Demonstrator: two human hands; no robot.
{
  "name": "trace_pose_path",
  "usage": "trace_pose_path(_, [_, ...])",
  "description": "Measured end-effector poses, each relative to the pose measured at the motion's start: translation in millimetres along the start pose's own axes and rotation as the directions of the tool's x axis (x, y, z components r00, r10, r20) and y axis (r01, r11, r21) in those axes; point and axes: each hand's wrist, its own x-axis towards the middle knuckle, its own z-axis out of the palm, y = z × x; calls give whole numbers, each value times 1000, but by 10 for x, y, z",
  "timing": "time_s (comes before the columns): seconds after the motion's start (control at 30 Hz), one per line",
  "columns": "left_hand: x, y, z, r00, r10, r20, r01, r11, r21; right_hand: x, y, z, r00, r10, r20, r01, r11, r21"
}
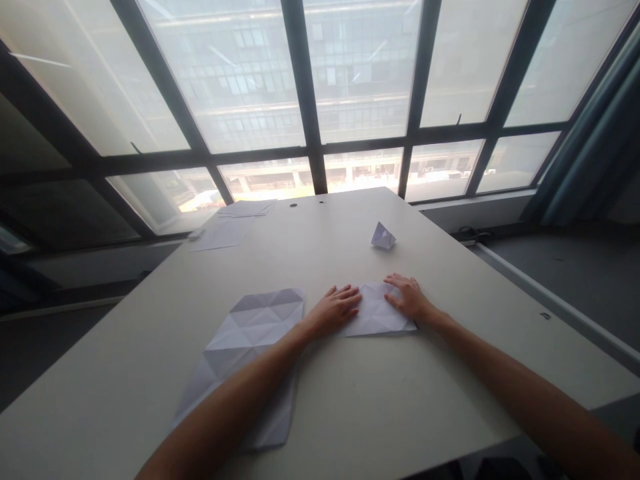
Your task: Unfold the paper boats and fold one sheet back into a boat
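Note:
A creased sheet of white paper (379,312) lies on the table between my hands. My left hand (336,308) rests flat on its left side, fingers stretched out. On its right side lies my right hand (407,295), fingers apart and touching the paper near its upper right edge. To the left, a larger sheet of white paper (270,313) with a grid of fold lines lies under my left forearm, which hides part of it. Beyond my right hand stands a small folded paper shape (383,236) with a pointed top.
Several flat white sheets (223,235) lie at the far left of the white table (340,400). Large windows (360,73) rise behind the table's far edge. A blue curtain (585,133) hangs at the right. Dark floor shows past both side edges.

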Motion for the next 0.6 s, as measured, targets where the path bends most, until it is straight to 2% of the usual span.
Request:
trace_pose_path(0.13, [21, -9, -17, 994, 98, -53, -102, 992, -76, -8, -41, -95, 991, -133, -27, 135, 989, 58])
trace_pose_path(0.27, [26, -8, -18, 986, 125, -109, -132, 990, -56, -17, -87, -148, 988, -153, -23, 154, 987, 44])
trace_pose_path(0.43, [-3, 94, -41, 992, 56, -114, -52, 998, 37, -49, -147, -156, 995, -97, -8, 97, 995, 7])
trace_pose_path(0.6, [-42, 130, -27, 999, 33, 24, -35, 994, 103, -77, -196, -137, 999, 18, 34, -19, 999, 40])
